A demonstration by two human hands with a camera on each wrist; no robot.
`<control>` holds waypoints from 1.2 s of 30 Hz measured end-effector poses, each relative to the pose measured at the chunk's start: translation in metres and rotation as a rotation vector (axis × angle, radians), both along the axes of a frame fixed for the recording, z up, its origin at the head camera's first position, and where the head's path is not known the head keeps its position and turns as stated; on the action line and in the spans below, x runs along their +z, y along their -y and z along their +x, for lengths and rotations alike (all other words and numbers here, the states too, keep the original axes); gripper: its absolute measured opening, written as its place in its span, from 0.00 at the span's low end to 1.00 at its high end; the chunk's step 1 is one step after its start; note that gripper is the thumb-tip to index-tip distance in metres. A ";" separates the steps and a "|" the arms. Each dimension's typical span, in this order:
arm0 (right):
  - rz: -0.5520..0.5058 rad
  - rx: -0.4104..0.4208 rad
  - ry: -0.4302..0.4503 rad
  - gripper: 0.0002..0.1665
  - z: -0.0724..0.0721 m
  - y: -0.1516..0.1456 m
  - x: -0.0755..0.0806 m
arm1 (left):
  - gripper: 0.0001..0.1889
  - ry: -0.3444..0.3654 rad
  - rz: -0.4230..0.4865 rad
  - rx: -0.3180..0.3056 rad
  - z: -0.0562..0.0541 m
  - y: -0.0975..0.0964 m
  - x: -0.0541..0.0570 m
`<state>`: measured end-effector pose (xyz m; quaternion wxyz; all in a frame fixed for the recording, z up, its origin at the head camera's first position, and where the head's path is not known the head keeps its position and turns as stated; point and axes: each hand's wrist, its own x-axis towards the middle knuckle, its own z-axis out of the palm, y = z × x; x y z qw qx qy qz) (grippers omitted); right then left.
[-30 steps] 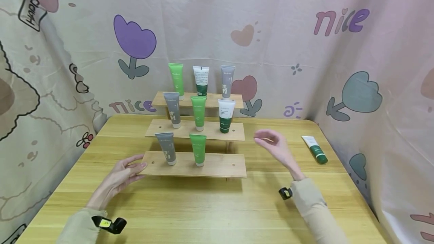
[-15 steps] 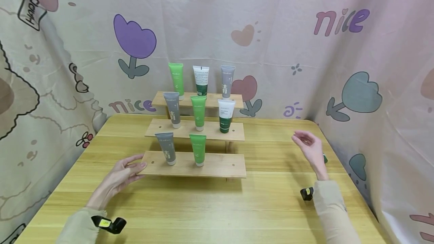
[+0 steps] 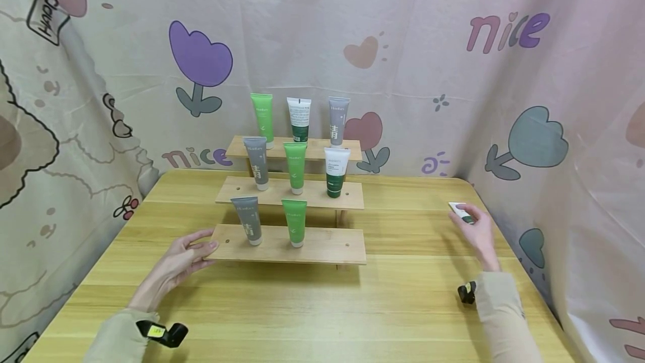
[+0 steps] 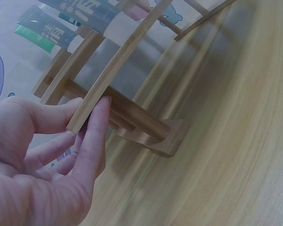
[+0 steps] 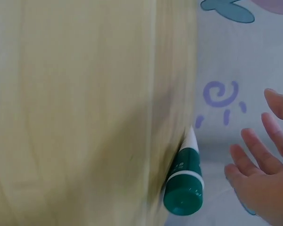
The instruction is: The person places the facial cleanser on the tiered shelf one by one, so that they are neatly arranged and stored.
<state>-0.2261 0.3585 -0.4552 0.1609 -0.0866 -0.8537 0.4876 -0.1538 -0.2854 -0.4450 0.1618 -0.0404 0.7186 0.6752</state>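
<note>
A three-tier wooden display shelf [image 3: 325,246] stands on the table. My left hand [image 3: 175,262] pinches the left end of its lowest board between thumb and fingers; the left wrist view shows this board edge [image 4: 96,96] up close. At the table's right side lies a white and green squeeze tube [image 3: 458,209]. My right hand [image 3: 477,232] hovers over it and hides its lower part. In the right wrist view the fingers are spread, apart from the tube [image 5: 184,181]. On the lowest board stand a grey tube [image 3: 248,221] and a green tube [image 3: 295,223].
The middle board carries a grey tube [image 3: 256,163], a green tube [image 3: 295,168] and a white-green tube [image 3: 336,172]. Three more stand on the top board [image 3: 314,150]. A patterned curtain [image 3: 403,88] borders the wooden table [image 3: 302,318] at the back and sides.
My right hand has moved right, from beside the shelf to over the lying tube. The left hand has stayed at the lowest board, and the standing tubes have not moved.
</note>
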 end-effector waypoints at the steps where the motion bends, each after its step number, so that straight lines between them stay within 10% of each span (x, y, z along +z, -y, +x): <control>1: 0.039 -0.004 0.029 0.24 0.000 -0.002 0.000 | 0.41 0.001 0.001 -0.001 0.000 0.000 0.000; 14: 0.174 0.063 0.292 0.37 0.002 -0.013 -0.003 | 0.41 0.008 -0.017 -0.003 -0.001 0.000 0.000; 36: 0.217 0.131 0.444 0.44 0.000 -0.016 0.002 | 0.41 0.005 -0.020 -0.011 -0.001 0.001 0.001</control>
